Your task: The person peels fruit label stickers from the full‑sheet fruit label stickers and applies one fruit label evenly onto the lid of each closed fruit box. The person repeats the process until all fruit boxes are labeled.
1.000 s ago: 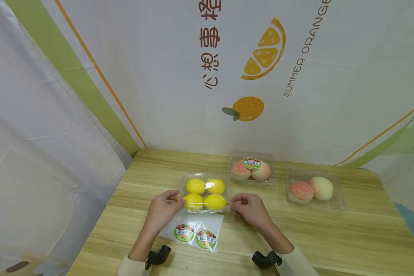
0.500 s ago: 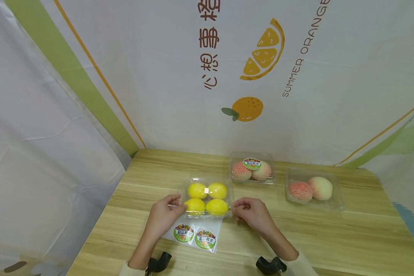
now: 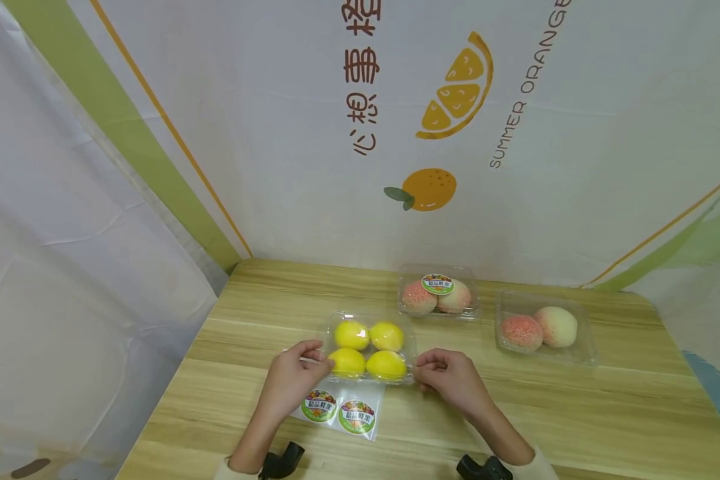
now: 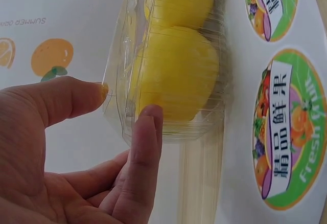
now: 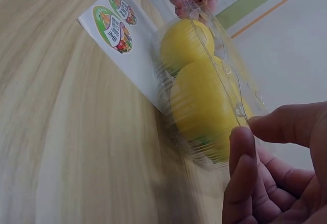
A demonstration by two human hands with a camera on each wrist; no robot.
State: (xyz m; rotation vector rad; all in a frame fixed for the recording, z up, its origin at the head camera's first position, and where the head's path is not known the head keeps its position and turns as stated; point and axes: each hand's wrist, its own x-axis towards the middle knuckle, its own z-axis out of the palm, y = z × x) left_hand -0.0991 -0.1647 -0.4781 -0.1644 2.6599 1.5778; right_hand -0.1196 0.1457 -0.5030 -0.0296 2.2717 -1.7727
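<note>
- The lemon box point(image 3: 409, 340), a clear container with four yellow fruits point(image 3: 387, 365) inside, is near the middle of the tabletop point(image 3: 576, 413); whether it rests there or is slightly raised, I cannot tell.
- At the lemon box's left near corner, the left hand point(image 3: 294, 373) has a narrow grip, thumb and fingertips pinching the edge.
- At its right near corner, the right hand point(image 3: 453, 381) has an equally narrow pinch. Gripping opposite corners probably steadies the box evenly, and leaves the top uncovered.
- On the near side of the lemon box, partly hidden behind it in the head view, lies a sheet point(image 3: 372, 395) with two round stickers point(image 3: 357, 417) facing up, presumably there for easy reach.
- Beyond the lemon box, to its right, is a peach box point(image 3: 409, 273) with an oval label point(image 3: 437, 284) on top, perhaps placed back to leave working room.
- Farther right of the lemon box sits another container point(image 3: 585, 333) holding two peaches point(image 3: 522, 333); no label shows on it.
</note>
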